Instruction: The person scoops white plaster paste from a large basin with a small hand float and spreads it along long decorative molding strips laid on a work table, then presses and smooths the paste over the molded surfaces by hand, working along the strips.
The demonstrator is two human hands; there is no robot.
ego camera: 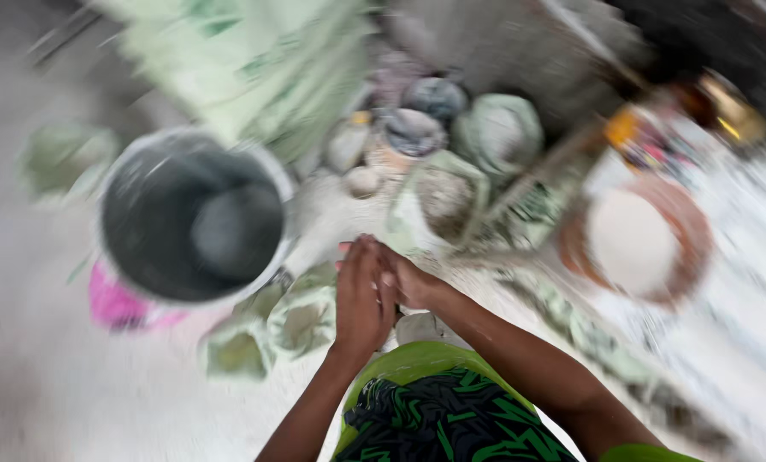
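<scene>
Above the dusty floor (pixel 58 385), just beside the grey bucket (pixel 190 218), the left hand (pixel 361 299) presses flat against the right hand (pixel 408 278), neither visibly gripping anything through the blur.

Only one view is given, shot from a head-worn camera and aimed steeply down, pretty much straight over the wearer's lap. The pressed-together left hand (pixel 363 299) and right hand (pixel 408 282) are caught close, just below centre. The dusty white floor (pixel 75 385) is seen beyond, and everything is smeared by motion blur.
</scene>
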